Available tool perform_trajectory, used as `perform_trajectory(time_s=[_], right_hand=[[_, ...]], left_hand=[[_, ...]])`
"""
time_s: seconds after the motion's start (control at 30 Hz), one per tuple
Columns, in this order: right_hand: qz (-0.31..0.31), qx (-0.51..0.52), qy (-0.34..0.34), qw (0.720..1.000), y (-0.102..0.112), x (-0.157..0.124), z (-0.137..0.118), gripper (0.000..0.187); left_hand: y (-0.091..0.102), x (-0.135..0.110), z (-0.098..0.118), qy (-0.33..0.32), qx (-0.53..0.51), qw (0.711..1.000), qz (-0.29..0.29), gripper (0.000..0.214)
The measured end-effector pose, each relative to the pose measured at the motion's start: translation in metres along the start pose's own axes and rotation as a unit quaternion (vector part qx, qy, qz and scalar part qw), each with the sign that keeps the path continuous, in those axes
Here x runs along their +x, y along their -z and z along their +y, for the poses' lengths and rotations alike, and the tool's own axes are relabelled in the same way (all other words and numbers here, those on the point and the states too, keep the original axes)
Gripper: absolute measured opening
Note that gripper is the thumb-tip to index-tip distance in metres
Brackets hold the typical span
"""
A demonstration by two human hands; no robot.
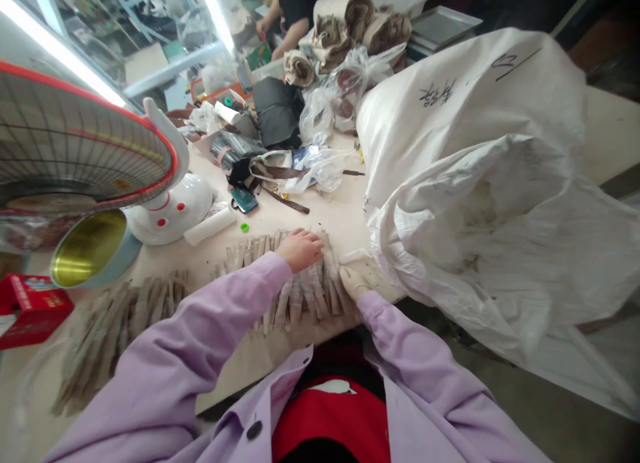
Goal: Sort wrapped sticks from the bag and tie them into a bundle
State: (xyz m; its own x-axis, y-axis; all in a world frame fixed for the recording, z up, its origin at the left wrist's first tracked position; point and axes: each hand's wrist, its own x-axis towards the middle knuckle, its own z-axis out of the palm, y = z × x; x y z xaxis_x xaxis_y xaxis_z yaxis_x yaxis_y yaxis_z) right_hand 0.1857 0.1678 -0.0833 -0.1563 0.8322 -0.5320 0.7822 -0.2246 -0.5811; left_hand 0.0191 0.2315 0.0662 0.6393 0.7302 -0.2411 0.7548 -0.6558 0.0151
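Note:
A row of thin grey-brown strips (295, 300), some in clear wrapping, lies side by side on the table in front of me. My left hand (301, 250) rests flat on top of the row, fingers stretched out and lying across the strips. Beside the row's right end is my right hand (354, 282), its side close against the last strips. Its fingers look extended, though partly hard to make out. A second pile of similar strips (120, 330) lies to the left, partly behind my left sleeve.
A large white woven sack (465, 123) stands open at right. On the left are a fan (85, 143), a round tin (95, 250) and a red box (40, 306). Plastic bags (325, 166), a black bundle (277, 110) and rolled material (345, 23) lie farther back. Another person's arm (295, 36) shows beyond.

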Motion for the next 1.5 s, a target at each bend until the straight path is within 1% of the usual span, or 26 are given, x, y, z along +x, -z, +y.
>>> perform_trajectory(time_s=[0.1, 0.17, 0.23, 0.3, 0.33, 0.4, 0.43, 0.47, 0.5, 0.57, 0.67, 0.73, 0.77, 0.8, 0.83, 0.87, 0.9, 0.93, 1.03, 1.07, 1.1, 1.17, 1.2, 1.3, 1.4, 1.5], right_hand=[[0.005, 0.004, 0.004, 1.000, -0.004, -0.012, -0.003, 0.053], [0.007, 0.000, 0.002, 1.000, -0.007, -0.017, -0.008, 0.062], [0.008, -0.014, -0.007, 1.000, -0.009, -0.020, -0.013, 0.074], [0.007, -0.035, -0.015, 0.999, -0.011, -0.021, -0.017, 0.085], [0.005, -0.046, -0.018, 0.999, -0.012, -0.021, -0.018, 0.088], [0.003, -0.069, -0.024, 0.997, -0.013, -0.021, -0.019, 0.090], [0.002, -0.080, -0.027, 0.996, -0.013, -0.021, -0.018, 0.090], [0.001, -0.090, -0.028, 0.996, -0.013, -0.021, -0.017, 0.091], [0.001, -0.098, -0.027, 0.995, -0.013, -0.021, -0.016, 0.091], [0.001, -0.110, -0.021, 0.994, -0.014, -0.021, -0.012, 0.090], [0.005, -0.119, -0.005, 0.993, -0.014, -0.024, -0.005, 0.086], [0.009, -0.121, 0.005, 0.993, -0.013, -0.027, -0.001, 0.086], [0.011, -0.122, 0.011, 0.992, -0.012, -0.028, 0.002, 0.085], [0.013, -0.122, 0.017, 0.992, -0.011, -0.029, 0.004, 0.084], [0.014, -0.122, 0.023, 0.992, -0.010, -0.031, 0.007, 0.084], [0.013, -0.124, 0.027, 0.992, -0.008, -0.032, 0.010, 0.083], [0.011, -0.125, 0.031, 0.992, -0.007, -0.032, 0.012, 0.082], [0.009, -0.128, 0.035, 0.991, -0.006, -0.033, 0.013, 0.081], [0.005, -0.136, 0.041, 0.990, -0.006, -0.034, 0.016, 0.082], [0.006, -0.137, 0.041, 0.990, -0.007, -0.034, 0.015, 0.083], [0.007, -0.138, 0.039, 0.990, -0.008, -0.034, 0.014, 0.083], [0.009, -0.139, 0.033, 0.990, -0.011, -0.033, 0.011, 0.084], [0.010, -0.139, 0.032, 0.990, -0.012, -0.032, 0.010, 0.084], [0.013, -0.139, 0.032, 0.990, -0.015, -0.031, 0.004, 0.082], [0.014, -0.136, 0.031, 0.990, -0.017, -0.032, 0.000, 0.084], [0.018, -0.131, 0.032, 0.991, -0.019, -0.035, -0.002, 0.093]], left_hand=[[0.023, -0.057, 0.009, 0.100, -0.039, 0.994, 0.011, 0.028], [0.019, -0.098, 0.031, 0.156, -0.086, 0.984, 0.014, 0.029], [-0.004, -0.132, 0.065, 0.201, -0.149, 0.968, -0.008, 0.032], [-0.039, -0.154, 0.103, 0.224, -0.256, 0.938, -0.061, 0.029], [-0.058, -0.160, 0.121, 0.245, -0.321, 0.909, -0.097, 0.023], [-0.089, -0.163, 0.150, 0.342, -0.419, 0.835, -0.100, 0.019], [-0.097, -0.162, 0.159, 0.371, -0.446, 0.809, -0.091, 0.020], [-0.098, -0.162, 0.165, 0.387, -0.474, 0.788, -0.071, 0.022], [-0.091, -0.162, 0.168, 0.384, -0.500, 0.775, -0.041, 0.023], [-0.058, -0.168, 0.164, 0.344, -0.559, 0.752, 0.059, 0.027], [0.023, -0.191, 0.149, 0.321, -0.548, 0.719, 0.283, 0.028], [0.072, -0.208, 0.142, 0.284, -0.523, 0.704, 0.387, 0.026], [0.089, -0.215, 0.140, 0.267, -0.501, 0.703, 0.428, 0.025], [0.100, -0.219, 0.140, 0.259, -0.483, 0.702, 0.454, 0.025], [0.103, -0.220, 0.141, 0.261, -0.469, 0.704, 0.466, 0.027], [0.098, -0.219, 0.143, 0.273, -0.463, 0.706, 0.460, 0.028], [0.086, -0.216, 0.145, 0.293, -0.467, 0.711, 0.436, 0.030], [0.068, -0.211, 0.147, 0.317, -0.476, 0.719, 0.396, 0.032], [-0.012, -0.192, 0.159, 0.380, -0.506, 0.745, 0.208, 0.028], [-0.041, -0.185, 0.163, 0.410, -0.510, 0.744, 0.134, 0.024], [-0.067, -0.179, 0.168, 0.446, -0.511, 0.731, 0.071, 0.020], [-0.111, -0.168, 0.176, 0.484, -0.507, 0.712, 0.036, 0.029], [-0.127, -0.163, 0.179, 0.497, -0.507, 0.703, 0.029, 0.038], [-0.154, -0.150, 0.182, 0.521, -0.505, 0.688, 0.033, 0.055], [-0.164, -0.139, 0.179, 0.535, -0.493, 0.684, 0.039, 0.051], [-0.170, -0.131, 0.175, 0.547, -0.465, 0.695, 0.031, 0.046]])
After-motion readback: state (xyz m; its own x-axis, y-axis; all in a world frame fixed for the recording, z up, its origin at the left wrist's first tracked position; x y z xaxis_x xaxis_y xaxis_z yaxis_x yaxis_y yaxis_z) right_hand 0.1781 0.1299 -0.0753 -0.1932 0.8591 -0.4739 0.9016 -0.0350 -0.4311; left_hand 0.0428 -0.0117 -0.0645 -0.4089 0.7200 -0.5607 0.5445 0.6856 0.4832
